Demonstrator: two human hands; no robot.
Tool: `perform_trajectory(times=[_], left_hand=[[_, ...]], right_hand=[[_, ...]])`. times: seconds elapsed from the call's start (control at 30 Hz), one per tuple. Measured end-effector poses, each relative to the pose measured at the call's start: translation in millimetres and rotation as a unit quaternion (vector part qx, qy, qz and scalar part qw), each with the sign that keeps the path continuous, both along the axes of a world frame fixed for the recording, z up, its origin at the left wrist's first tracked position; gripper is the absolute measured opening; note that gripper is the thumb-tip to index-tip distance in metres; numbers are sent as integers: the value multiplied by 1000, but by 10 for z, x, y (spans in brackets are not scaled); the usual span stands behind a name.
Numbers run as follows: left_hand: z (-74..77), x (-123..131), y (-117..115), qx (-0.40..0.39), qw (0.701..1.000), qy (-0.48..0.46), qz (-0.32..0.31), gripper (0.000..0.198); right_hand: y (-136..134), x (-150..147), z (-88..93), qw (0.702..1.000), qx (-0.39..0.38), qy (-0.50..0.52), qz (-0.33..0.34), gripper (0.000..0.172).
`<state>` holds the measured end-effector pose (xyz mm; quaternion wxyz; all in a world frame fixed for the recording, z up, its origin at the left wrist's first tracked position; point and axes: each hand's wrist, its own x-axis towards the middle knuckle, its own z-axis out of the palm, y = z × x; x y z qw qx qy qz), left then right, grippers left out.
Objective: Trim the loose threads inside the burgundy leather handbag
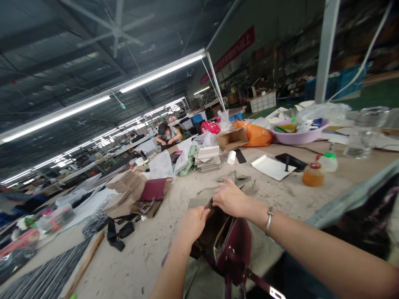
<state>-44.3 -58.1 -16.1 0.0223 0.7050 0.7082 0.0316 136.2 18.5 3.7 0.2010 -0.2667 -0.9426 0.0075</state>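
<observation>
A dark red handbag stands at the near edge of the table, its mouth gaping and its handles and strap hanging toward me. My left hand pinches the bag's far rim between thumb and fingers. Just to the right, my right hand, with a metal bracelet at the wrist, is also closed on that rim. Its fingertips are partly hidden behind the hand. Grey-green cloth or sheet material lies under and beyond the bag.
Another dark red bag lies left beside stacked brown pieces. Farther back are stacked cards, a notepad, a jar of amber liquid and a purple basin. A co-worker sits beyond.
</observation>
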Motion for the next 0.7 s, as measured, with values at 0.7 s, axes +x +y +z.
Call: perform_trajectory(times=[0.7], left_hand=[[-37,-19,35,21,998,-62,22,33]], right_hand=[[23,-84,-15,997,-18,-7,-73,23]])
